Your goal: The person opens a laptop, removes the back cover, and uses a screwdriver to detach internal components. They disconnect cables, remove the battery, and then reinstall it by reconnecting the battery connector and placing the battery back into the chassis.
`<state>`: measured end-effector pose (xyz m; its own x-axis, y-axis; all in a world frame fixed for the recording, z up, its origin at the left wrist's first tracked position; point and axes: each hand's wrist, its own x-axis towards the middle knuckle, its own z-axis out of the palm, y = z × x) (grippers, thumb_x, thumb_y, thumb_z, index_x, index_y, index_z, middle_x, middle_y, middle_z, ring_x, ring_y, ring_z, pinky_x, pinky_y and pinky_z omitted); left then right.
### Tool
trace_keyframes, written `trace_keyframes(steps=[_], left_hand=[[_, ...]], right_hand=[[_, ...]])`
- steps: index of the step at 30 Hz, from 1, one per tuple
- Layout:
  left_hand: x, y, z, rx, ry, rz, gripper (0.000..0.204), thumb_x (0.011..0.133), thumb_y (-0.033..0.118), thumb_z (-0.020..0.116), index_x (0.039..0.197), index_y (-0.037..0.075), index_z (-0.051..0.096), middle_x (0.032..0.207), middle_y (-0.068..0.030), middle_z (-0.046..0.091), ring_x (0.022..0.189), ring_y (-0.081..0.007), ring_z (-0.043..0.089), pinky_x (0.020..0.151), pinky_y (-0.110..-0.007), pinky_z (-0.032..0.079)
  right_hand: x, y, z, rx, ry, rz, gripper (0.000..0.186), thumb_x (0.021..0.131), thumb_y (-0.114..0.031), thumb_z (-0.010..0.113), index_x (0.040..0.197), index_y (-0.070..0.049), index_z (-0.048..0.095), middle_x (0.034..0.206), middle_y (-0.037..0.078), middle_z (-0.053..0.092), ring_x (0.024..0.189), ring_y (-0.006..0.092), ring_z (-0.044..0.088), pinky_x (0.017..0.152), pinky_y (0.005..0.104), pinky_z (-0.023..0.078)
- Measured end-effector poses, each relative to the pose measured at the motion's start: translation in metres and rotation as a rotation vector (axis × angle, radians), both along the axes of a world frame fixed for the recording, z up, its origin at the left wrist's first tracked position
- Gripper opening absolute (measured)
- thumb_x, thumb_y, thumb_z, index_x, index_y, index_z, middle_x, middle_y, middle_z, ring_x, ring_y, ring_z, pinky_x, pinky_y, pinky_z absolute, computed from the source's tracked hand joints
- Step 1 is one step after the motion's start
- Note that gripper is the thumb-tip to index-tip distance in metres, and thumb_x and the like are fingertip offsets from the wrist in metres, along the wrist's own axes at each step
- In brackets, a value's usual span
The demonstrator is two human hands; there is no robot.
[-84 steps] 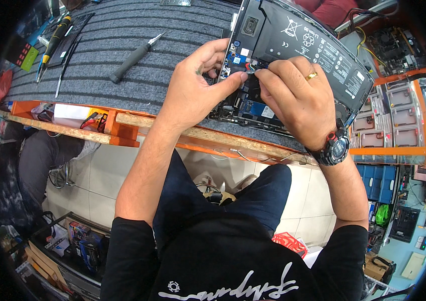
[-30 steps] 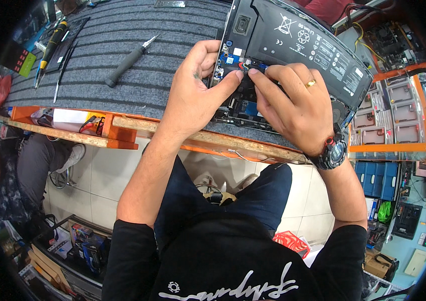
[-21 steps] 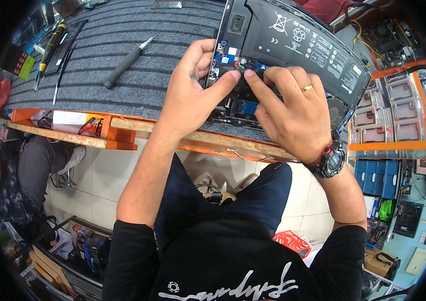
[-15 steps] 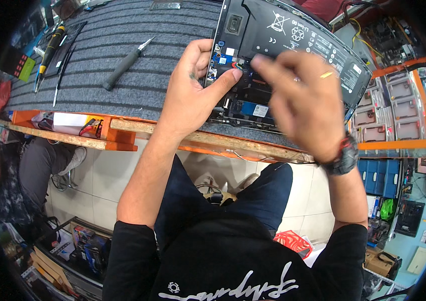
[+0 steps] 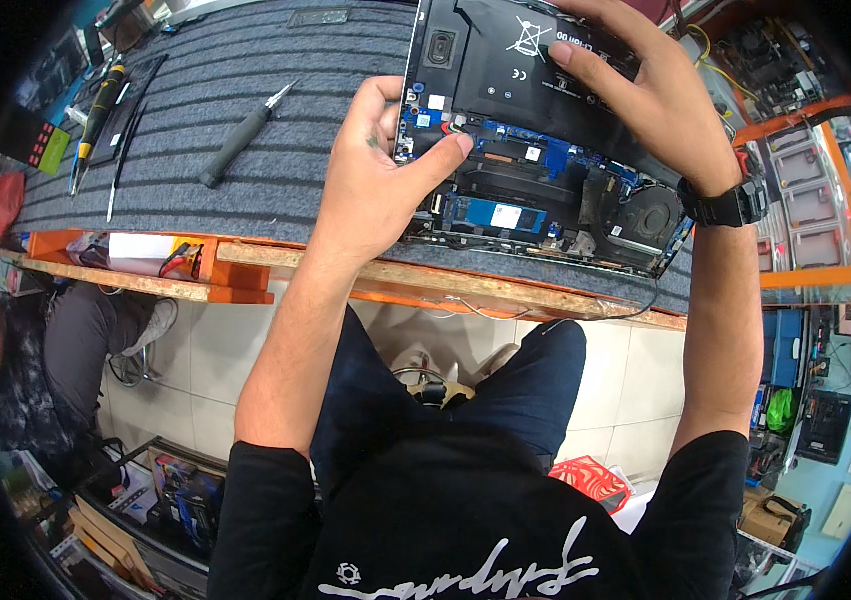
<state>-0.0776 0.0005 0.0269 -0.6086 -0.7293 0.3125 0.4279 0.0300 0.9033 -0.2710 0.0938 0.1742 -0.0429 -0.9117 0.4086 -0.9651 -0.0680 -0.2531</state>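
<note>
An opened laptop base [image 5: 505, 170] is tilted up at the bench's front edge, its inside facing me. A black battery [image 5: 505, 80] fills its far part. Nearer are a circuit board, a blue solid-state drive [image 5: 495, 215] and a round fan [image 5: 650, 222]. My left hand [image 5: 380, 185] grips the laptop's left edge, fingers behind it and thumb on the inside beside small coloured wires [image 5: 453, 128]. My right hand [image 5: 650, 85] reaches over the far right side, thumb lying on the battery and fingers toward the far edge, where their tips are hard to see.
On the grey striped mat [image 5: 205, 90] lie a grey-handled screwdriver [image 5: 245, 138], a yellow-and-black screwdriver [image 5: 100, 115] and thin dark tools. Orange-framed trays [image 5: 805, 200] stand at right. An open shelf [image 5: 135, 255] sits under the bench front. Another person's leg [image 5: 85, 330] is at left.
My right hand has moved from over the circuit board to the laptop's far right side, uncovering the board and fan. The laptop has shifted slightly left, with my left hand still gripping it.
</note>
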Motion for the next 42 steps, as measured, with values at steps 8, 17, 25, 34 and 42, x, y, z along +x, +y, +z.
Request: trace_keyframes(steps=[8, 17, 25, 34, 42], left_hand=[[0.001, 0.003, 0.003, -0.028, -0.028, 0.028, 0.042, 0.089, -0.001, 0.073, 0.123, 0.000, 0.048, 0.111, -0.0105, 0.068, 0.101, -0.0115, 0.065, 0.088, -0.028, 0.055], [0.000, 0.003, 0.004, -0.048, -0.058, 0.038, 0.044, 0.088, 0.000, 0.074, 0.123, 0.000, 0.047, 0.111, -0.0114, 0.068, 0.101, -0.0123, 0.065, 0.087, -0.028, 0.057], [-0.002, 0.004, 0.001, -0.047, -0.041, 0.050, 0.045, 0.088, -0.001, 0.074, 0.125, -0.001, 0.047, 0.110, -0.0111, 0.067, 0.099, -0.0123, 0.067, 0.085, -0.027, 0.058], [0.016, -0.010, 0.000, 0.039, -0.066, -0.079, 0.039, 0.092, 0.005, 0.073, 0.125, 0.001, 0.054, 0.108, -0.0094, 0.074, 0.095, -0.0114, 0.067, 0.086, -0.028, 0.055], [0.016, -0.010, -0.002, -0.024, -0.064, -0.058, 0.037, 0.092, 0.002, 0.071, 0.124, 0.001, 0.054, 0.106, -0.0094, 0.074, 0.094, -0.0103, 0.067, 0.084, -0.027, 0.054]], right_hand=[[0.001, 0.000, -0.001, 0.005, -0.056, 0.008, 0.043, 0.090, -0.021, 0.069, 0.125, 0.003, 0.063, 0.117, 0.022, 0.066, 0.112, 0.0336, 0.064, 0.099, 0.0389, 0.049], [-0.021, -0.006, -0.015, -0.064, -0.032, 0.086, 0.045, 0.087, -0.020, 0.066, 0.125, 0.004, 0.062, 0.116, 0.023, 0.066, 0.111, 0.0339, 0.064, 0.099, 0.0392, 0.049], [-0.014, -0.003, -0.012, -0.049, -0.042, 0.049, 0.047, 0.084, -0.020, 0.064, 0.124, 0.005, 0.062, 0.115, 0.023, 0.066, 0.110, 0.0337, 0.064, 0.099, 0.0391, 0.049], [-0.022, -0.005, -0.016, -0.082, -0.067, 0.103, 0.047, 0.083, -0.018, 0.062, 0.124, 0.005, 0.062, 0.115, 0.022, 0.066, 0.110, 0.0334, 0.064, 0.099, 0.0389, 0.049], [-0.006, 0.001, -0.005, -0.030, -0.071, 0.068, 0.048, 0.082, -0.018, 0.061, 0.125, 0.005, 0.062, 0.115, 0.022, 0.065, 0.110, 0.0329, 0.063, 0.099, 0.0388, 0.048]])
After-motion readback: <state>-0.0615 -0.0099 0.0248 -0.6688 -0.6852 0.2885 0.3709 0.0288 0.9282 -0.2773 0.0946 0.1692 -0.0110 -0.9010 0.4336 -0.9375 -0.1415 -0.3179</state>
